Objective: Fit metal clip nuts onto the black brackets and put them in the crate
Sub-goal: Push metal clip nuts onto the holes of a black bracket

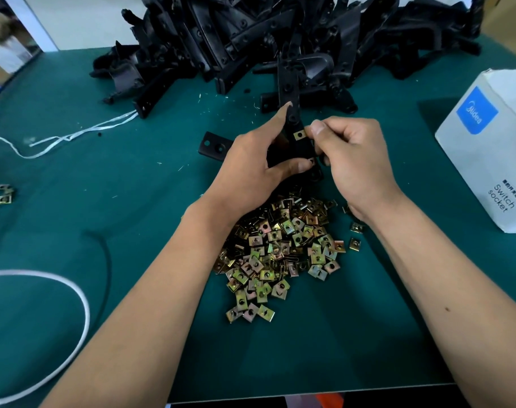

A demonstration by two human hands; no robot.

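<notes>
Black bracket [289,113] gripped in left hand [251,163]; right hand [354,160] pinches clip nut [299,135] onto it.

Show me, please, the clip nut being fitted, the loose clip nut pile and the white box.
clip nut [299,135], head view, its flat face.
clip nut pile [280,251], head view, its middle.
white box [492,160], head view, its front wall.

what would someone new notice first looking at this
Probably the two hands at centre: the left hand grips a black bracket while the right hand pinches a clip nut at its edge. Below them lies a heap of brassy clip nuts, and behind, a big pile of black brackets.
</notes>
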